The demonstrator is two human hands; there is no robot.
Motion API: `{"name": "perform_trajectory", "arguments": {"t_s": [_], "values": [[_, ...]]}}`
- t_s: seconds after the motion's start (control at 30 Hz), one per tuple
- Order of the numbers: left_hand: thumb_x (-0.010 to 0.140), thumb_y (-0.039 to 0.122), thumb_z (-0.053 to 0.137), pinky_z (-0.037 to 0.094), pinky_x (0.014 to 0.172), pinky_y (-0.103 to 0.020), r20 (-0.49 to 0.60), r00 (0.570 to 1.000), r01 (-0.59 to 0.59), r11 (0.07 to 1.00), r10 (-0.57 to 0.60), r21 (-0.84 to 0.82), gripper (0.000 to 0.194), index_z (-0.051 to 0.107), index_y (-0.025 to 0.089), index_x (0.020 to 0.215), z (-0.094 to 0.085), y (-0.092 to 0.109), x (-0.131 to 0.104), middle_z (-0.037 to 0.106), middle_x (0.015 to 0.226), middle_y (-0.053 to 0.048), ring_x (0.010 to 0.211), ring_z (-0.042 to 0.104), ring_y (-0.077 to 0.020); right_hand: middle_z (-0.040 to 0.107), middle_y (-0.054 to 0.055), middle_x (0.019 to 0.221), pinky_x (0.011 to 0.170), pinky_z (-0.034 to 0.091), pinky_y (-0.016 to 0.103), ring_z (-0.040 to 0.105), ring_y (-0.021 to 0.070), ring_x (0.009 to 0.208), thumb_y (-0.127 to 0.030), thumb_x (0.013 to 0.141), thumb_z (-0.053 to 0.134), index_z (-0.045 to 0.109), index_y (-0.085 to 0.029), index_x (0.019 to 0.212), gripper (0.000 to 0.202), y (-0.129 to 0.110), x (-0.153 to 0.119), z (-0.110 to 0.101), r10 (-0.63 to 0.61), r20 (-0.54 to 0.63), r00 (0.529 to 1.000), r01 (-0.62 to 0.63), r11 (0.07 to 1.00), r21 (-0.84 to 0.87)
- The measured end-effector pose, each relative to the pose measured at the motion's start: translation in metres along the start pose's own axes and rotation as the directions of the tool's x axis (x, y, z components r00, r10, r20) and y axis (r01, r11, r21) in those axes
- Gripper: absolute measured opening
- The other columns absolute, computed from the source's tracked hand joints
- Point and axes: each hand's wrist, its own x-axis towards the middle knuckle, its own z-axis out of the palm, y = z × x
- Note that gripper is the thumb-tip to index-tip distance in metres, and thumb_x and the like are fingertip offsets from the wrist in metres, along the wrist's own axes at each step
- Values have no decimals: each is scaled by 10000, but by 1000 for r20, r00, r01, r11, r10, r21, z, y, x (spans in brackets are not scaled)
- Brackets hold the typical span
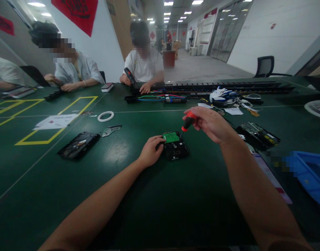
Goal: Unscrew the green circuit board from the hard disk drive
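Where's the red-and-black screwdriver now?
Head view, right of centre: the red-and-black screwdriver is in the right hand, its tip by the right edge of the green board on the black drive.

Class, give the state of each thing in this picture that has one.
Left hand: touching the black unit
Right hand: gripping the screwdriver
Screwdriver: slanted, tip down
Black unit: lying flat
Green board: uncovered
White ring: lying flat
Blue bin: open-topped
Mesh chair: unoccupied
Ceiling lights: lit
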Motion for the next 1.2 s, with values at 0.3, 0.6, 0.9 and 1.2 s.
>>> {"name": "perform_trajectory", "arguments": {"t_s": [0.3, 0.6, 0.9, 1.2], "values": [[1015, 162, 629, 532, 1181, -560, 15, 1000, 4, 1000, -4, 4, 299, 738, 250, 1279, -1, 1, 0, 686, 1435, -105, 1377, 629, -288, 710, 57, 839, 515, 365, 304, 545, 144, 632, -494, 926, 758, 661, -225, 860, 294, -5, -2, 7, 60, 9, 998, -61, 997, 49], [1008, 158, 631, 528, 1186, -557, 6, 1000, 3, 1000, -3, 3, 299, 738, 253, 1270, 0, 1, 0, 690, 1426, -101, 1373, 632, -284, 683, 44, 822, 539, 363, 313, 515, 143, 649, -480, 933, 742, 788, -219, 923, 265, -4, -3, 4, -31, -49, 998, 27, 997, -78], [1012, 159, 629, 527, 1190, -558, -2, 1000, 6, 1000, -6, -14, 285, 743, 251, 1256, -1, 3, 0, 693, 1419, -106, 1372, 633, -285, 729, 60, 871, 488, 339, 290, 553, 131, 609, -477, 909, 776, 667, -227, 896, 274, -4, -1, 6, 65, -52, 997, -61, 996, 71], [1008, 154, 627, 525, 1191, -563, -9, 1000, 0, 1000, 0, -14, 285, 743, 246, 1251, -1, 5, 1, 701, 1408, -105, 1365, 640, -285, 773, 116, 1081, 455, 319, 304, 536, 127, 595, -468, 965, 690, 772, -206, 1063, 292, -6, -2, 5, 76, 6, 997, -76, 995, 71]]}}
